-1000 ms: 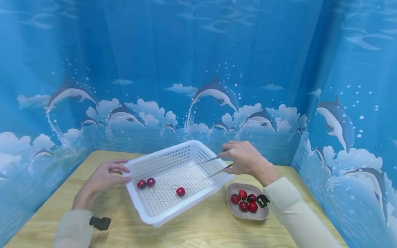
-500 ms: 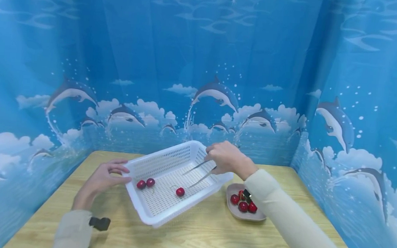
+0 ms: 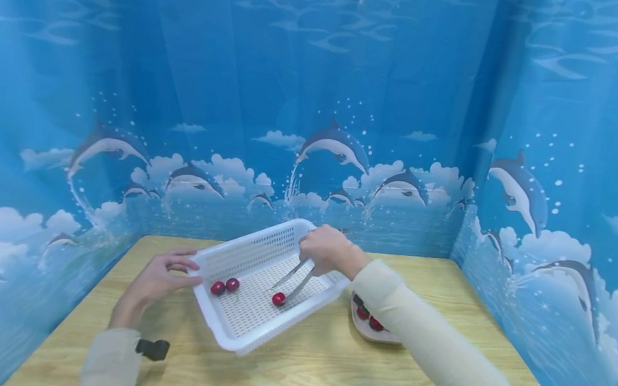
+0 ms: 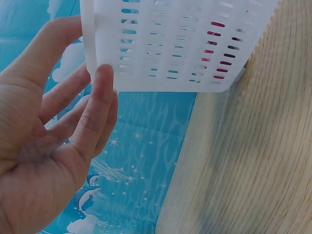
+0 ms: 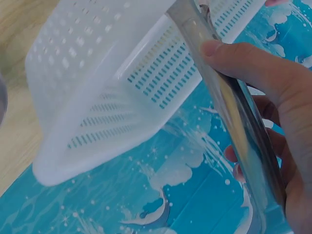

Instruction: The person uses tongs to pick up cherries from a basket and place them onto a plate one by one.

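A white perforated plastic basket (image 3: 261, 337) stands at an angle on the table. My left hand (image 3: 163, 279) pinches its left rim between thumb and fingers; in the left wrist view the thumb presses the outer wall. My right hand (image 3: 329, 251) grips metal tongs (image 5: 229, 102) over the basket, tips pointing down and left. The tongs' arms are spread, and one tip is right at a red cherry (image 3: 278, 299) on the basket floor. Two darker cherries (image 3: 225, 286) lie together near the basket's left end.
A small pinkish dish (image 3: 382, 337) with cherries (image 3: 375, 323) stands right of the basket, partly hidden by the right sleeve (image 3: 429, 327). The wooden table (image 3: 296, 371) meets a blue dolphin-print curtain (image 3: 249, 123) at the back and sides.
My right hand has moved left and slightly down, bringing the tongs from the basket's right end to the single cherry. The right sleeve now covers more of the dish. My left hand stays put.
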`<state>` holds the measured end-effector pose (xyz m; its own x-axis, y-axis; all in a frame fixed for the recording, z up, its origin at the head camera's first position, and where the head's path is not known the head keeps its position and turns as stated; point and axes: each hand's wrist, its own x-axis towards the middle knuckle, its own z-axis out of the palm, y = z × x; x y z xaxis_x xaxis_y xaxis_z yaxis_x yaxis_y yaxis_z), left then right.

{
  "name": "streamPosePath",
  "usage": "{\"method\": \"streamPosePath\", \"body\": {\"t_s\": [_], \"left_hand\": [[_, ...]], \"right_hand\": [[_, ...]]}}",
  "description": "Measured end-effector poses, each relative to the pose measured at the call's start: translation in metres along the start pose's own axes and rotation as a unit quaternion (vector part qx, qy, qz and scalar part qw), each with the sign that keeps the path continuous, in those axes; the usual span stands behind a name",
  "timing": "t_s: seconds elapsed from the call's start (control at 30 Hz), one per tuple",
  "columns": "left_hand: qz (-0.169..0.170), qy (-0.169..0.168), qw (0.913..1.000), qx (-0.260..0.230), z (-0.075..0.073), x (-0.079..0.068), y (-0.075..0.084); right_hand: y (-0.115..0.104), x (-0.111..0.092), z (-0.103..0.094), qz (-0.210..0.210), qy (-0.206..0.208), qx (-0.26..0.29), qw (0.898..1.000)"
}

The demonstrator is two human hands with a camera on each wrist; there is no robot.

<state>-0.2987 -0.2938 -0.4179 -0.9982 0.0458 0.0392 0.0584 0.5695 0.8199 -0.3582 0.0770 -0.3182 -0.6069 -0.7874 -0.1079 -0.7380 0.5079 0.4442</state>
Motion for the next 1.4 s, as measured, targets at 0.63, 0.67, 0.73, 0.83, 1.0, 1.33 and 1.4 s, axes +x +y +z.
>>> {"method": "streamPosePath", "body": {"t_s": [0.63,0.67,0.73,0.83,1.0,1.33,1.4], "left_hand": [[0.014,0.006,0.9999,0.002,0.0,0.002,-0.002],[0.014,0.005,0.9999,0.002,0.0,0.002,-0.002],[0.014,0.005,0.9999,0.003,0.0,0.002,-0.003],[0.014,0.005,0.9999,0.003,0.0,0.002,-0.003],[0.015,0.004,0.9999,0.002,0.0,0.002,-0.003],[0.006,0.002,1.0,0.001,0.0,0.001,-0.002],[0.005,0.002,1.0,0.002,0.0,0.001,-0.002]], "right_hand": [[-0.006,-0.001,-0.008,-0.001,0.005,-0.025,1.0],[-0.005,-0.003,-0.01,-0.001,0.008,-0.019,1.0],[-0.003,-0.008,-0.012,-0.001,0.016,-0.009,1.0],[0.001,-0.014,-0.014,-0.002,0.031,0.004,1.0],[0.009,-0.027,-0.015,0.003,0.057,0.018,0.998],[0.025,-0.059,-0.012,0.025,0.107,0.061,0.992],[0.028,-0.066,-0.011,0.038,0.114,0.071,0.99]]}}
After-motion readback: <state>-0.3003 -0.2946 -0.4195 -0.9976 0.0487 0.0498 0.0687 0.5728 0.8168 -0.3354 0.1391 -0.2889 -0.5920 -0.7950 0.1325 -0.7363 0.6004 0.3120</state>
